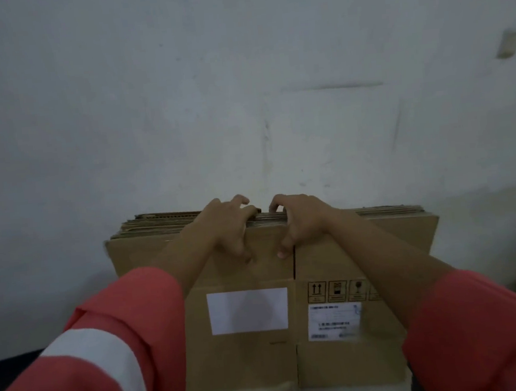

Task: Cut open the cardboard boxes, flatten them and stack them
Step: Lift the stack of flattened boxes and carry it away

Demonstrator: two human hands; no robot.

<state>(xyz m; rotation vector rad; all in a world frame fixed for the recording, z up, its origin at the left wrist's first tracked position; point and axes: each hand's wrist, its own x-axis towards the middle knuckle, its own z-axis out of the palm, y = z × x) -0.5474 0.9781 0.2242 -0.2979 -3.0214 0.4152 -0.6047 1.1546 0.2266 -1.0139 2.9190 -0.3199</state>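
Ahead of me a pale, scuffed wall point(241, 87) fills most of the view. On edge against its foot, in the middle of the scene, stands one stack of flattened cardboard boxes point(159, 224). I can see several corrugated top edges layered behind each other, but they are too blurred to count exactly. The nearest box point(249, 361) faces me, with one vertical seam point(294, 267) running down its middle. Two red sleeves reach in from the near corners; the left sleeve point(102, 358) carries one white band, and the right sleeve point(480, 331) shows none. My left hand point(228, 226) and right hand point(299, 223) sit close together, apart but nearly touching, at the top middle of the stack. The fingers point(241, 203) of both hands are curled over the top edges, thumbs pressed on the near face, gripping the cardboard. The near face bears two labels: one blank white label point(248, 311) on the left and one printed label point(334, 321) on the right. Above the printed label are three handling pictograms point(337, 291), with a fourth partly hidden by my arm. One small plate point(509, 43) sits high on the wall, far right.
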